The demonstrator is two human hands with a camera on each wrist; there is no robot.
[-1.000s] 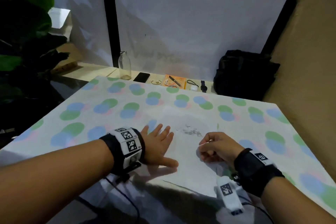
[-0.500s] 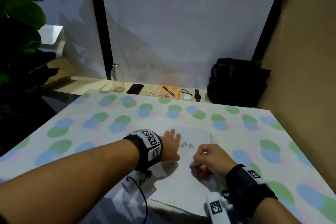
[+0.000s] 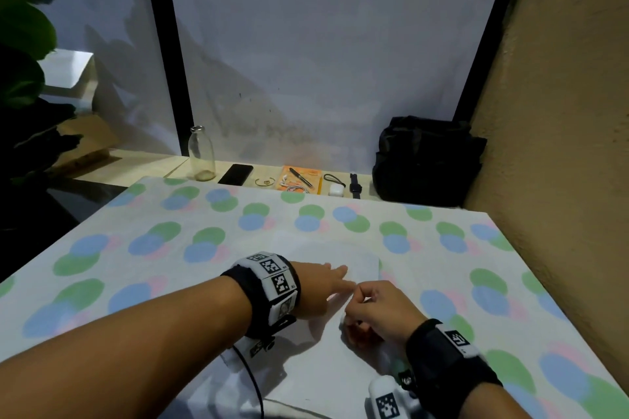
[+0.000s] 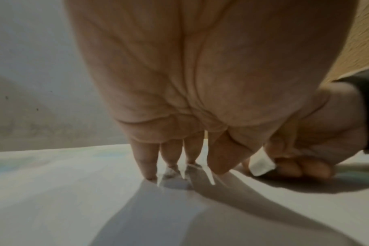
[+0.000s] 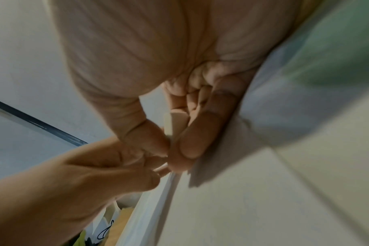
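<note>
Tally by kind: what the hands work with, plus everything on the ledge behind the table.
Paper sheet: 1
Eraser: 1
Bottle: 1
Phone: 1
Bangle: 1
Orange pad: 1
Pen: 1
Pencil: 1
White cable: 1
Earbud case: 1
Watch: 1
Bag: 1
Total: 12

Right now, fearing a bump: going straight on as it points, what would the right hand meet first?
Probably the left hand, flat on the white paper sheet, just ahead of the right hand pinching a white eraser.
</note>
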